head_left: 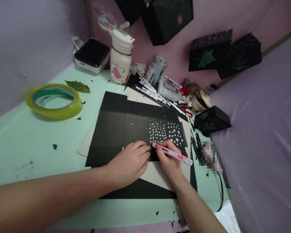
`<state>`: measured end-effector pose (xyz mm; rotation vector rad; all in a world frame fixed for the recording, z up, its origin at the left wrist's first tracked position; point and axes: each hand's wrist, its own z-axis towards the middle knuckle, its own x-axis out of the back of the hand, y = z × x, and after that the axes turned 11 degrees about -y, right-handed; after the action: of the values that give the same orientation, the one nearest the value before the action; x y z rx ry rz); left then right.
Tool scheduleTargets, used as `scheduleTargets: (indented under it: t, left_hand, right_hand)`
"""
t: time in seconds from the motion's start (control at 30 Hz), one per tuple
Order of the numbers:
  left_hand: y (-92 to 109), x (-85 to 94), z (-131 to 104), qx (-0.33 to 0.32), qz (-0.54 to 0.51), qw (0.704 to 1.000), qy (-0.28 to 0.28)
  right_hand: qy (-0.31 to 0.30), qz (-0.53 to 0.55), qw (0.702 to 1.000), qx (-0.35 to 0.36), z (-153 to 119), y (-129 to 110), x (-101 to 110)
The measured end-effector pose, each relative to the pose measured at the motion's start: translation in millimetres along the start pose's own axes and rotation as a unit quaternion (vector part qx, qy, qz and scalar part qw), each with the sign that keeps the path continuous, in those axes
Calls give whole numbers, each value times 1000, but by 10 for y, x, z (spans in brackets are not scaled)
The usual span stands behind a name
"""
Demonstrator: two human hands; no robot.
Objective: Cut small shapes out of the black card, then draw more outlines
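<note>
A sheet of black card (111,129) with fold lines lies on the table. Its right part is pierced by rows of small cut-out triangles, stars and hearts. My left hand (131,161) rests on the card's lower edge, fingers laid flat and holding nothing. Close beside it, my right hand (168,158) grips a slim pink craft knife (174,154) like a pen. The knife's front end is at the card just below the cut-outs; its blade is too small to make out. Under the card are a pale board (157,174) and more black card (140,191).
Yellow-green tape roll (54,113) and a leaf (79,86) lie left. Behind stand a white bottle (120,64), a black-topped device (92,51) and a clear jar (156,69). Markers (150,92), red-handled scissors (187,110) and a black box (212,119) sit right. Black boxes (210,51) hang above.
</note>
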<state>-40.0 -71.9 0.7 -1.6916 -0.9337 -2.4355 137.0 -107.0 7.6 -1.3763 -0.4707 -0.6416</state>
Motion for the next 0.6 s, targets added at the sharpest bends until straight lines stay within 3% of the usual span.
scheduleTargets:
  t: [0.3, 0.6]
  left_hand:
    - [-11, -13, 2, 1, 0, 1000, -23]
    - [-8, -25, 4, 5, 10, 1000, -25]
  right_hand:
    - [-1, -95, 993, 76, -53, 9, -92]
    - [7, -102, 988, 116, -70, 61, -105]
